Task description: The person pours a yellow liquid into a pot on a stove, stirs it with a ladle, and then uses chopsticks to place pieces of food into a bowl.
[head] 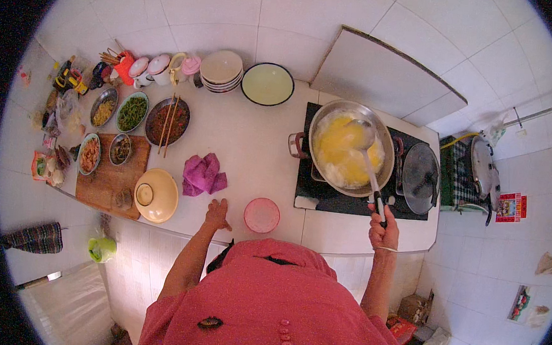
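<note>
My right hand (384, 229) grips the black-ended handle of a metal ladle (372, 172). The ladle's bowl dips into yellow, foamy liquid (334, 145) inside a wide steel pot (389, 153), which sits on a black stove (303, 193). My left hand (217, 214) rests at the counter's front edge, holding nothing, fingers spread. Just beyond its fingertips lies a crumpled purple cloth (204, 174). To its right is a pink plastic bowl (262, 215), and on its left an upturned tan bowl (163, 196) lies partly over a wooden cutting board (106, 195).
A dark glass lid (417, 181) lies right of the pot. Chopsticks (169, 125) cross a bowl of dark red sauce (154, 127). Several dishes of chopped food stand nearby. Stacked bowls (221, 67) and an enamel basin (268, 83) line the wall; a panel (381, 74) leans behind the stove.
</note>
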Tool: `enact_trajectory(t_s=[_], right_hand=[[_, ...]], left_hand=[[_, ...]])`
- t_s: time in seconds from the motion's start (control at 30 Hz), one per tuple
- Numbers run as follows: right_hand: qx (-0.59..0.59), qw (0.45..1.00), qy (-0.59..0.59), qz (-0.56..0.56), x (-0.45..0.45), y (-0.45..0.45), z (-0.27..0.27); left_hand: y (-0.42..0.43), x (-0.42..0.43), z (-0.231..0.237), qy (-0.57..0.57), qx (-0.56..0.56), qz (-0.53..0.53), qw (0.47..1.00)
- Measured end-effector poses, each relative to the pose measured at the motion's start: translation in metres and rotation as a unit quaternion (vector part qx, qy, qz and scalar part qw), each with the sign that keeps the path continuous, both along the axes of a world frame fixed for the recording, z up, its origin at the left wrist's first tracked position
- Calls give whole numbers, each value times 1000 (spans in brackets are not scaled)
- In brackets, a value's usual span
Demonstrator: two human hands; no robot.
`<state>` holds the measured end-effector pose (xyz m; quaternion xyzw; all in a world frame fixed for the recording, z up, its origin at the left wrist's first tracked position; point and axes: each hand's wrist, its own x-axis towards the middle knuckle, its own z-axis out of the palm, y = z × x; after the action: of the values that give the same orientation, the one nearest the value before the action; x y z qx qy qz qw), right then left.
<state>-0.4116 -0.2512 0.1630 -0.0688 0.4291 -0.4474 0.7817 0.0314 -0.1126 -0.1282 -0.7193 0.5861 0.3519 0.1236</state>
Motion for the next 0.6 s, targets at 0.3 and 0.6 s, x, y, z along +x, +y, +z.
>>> enact_trajectory(t_s=[0.3,0.6], right_hand=[[-118,976,181,-23,-1,-6,49],[-216,847,484,-43,7,2,61]], left_hand=[[-3,-7,14,-10,-126,-9,992],[-16,-14,35,-17,-21,-18,999]])
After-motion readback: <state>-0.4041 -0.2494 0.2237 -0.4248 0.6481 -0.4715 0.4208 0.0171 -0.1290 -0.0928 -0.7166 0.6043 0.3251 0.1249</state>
